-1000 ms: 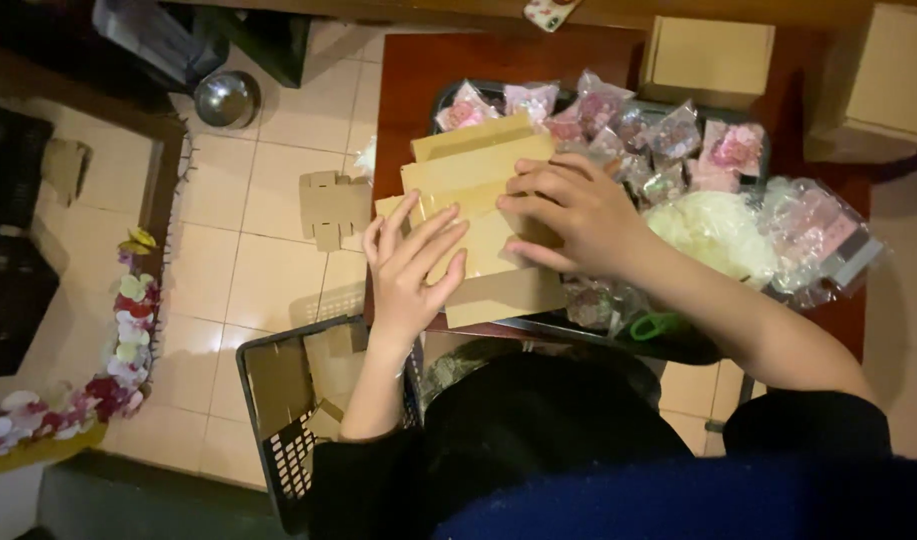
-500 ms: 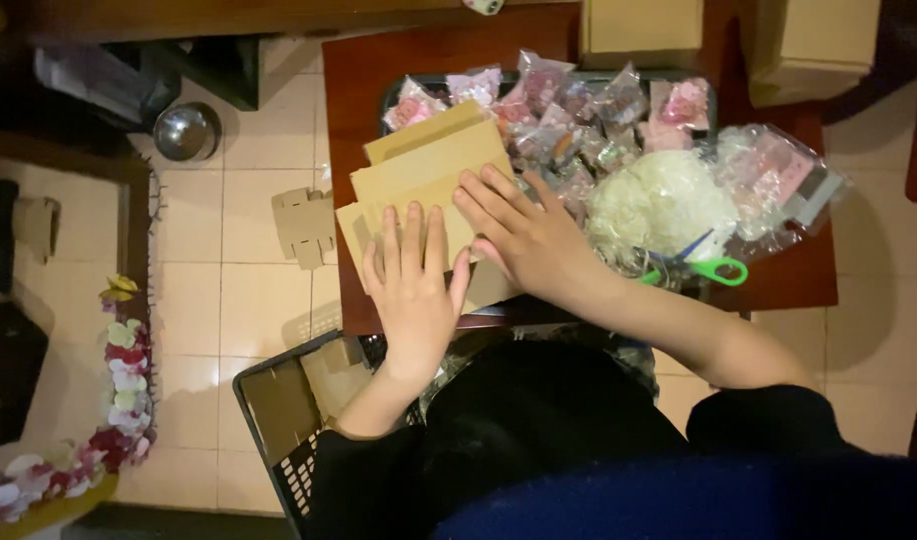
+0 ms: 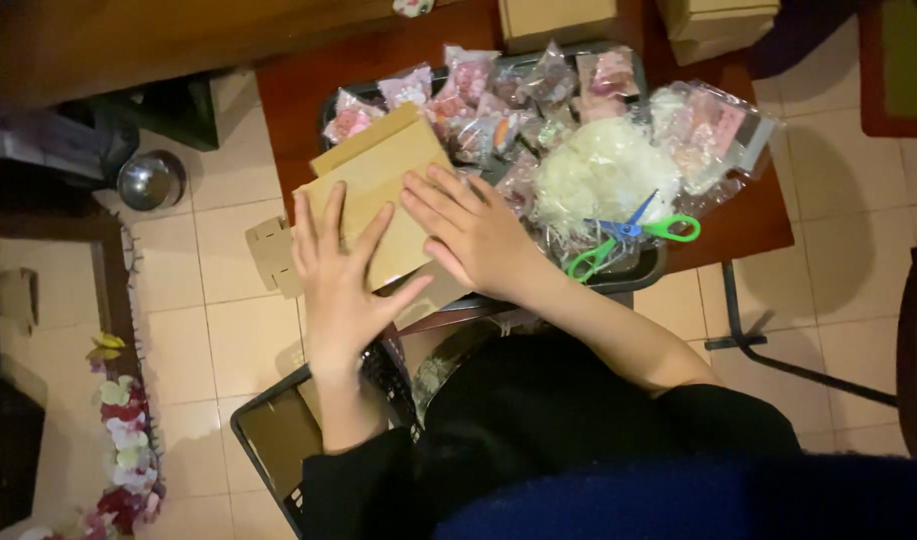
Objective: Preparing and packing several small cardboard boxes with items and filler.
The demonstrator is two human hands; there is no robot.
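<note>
Both hands lie flat and spread on a stack of flat brown cardboard sheets, which sits at the near left corner of the small reddish wooden table and overhangs its edge. The left hand is fully open, fingers fanned apart, palm pressed on the lower left part of the cardboard; it grips nothing. The right hand is open too, fingers stretched and angled leftward across the sheet's right side, pressing rather than holding. The two hands sit just beside each other, thumbs near.

The cardboard looks matte, stiff and smooth, with straight cut edges, the sheets slightly offset from one another. To the right of the cardboard, a dark tray holds many small clear plastic packets, crinkly and shiny, with pink and red contents. Further right on the tray is a pale, fluffy heap of shredded filling under clear wrap, and green-handled scissors lie against its near side. Beyond the cardboard, at the table's far edge, stand closed brown cardboard boxes. Left of the cardboard, on the tiled floor, are a small folded cardboard piece and a shiny metal bowl. Below the cardboard, by the person's lap, sits a dark plastic crate.
</note>
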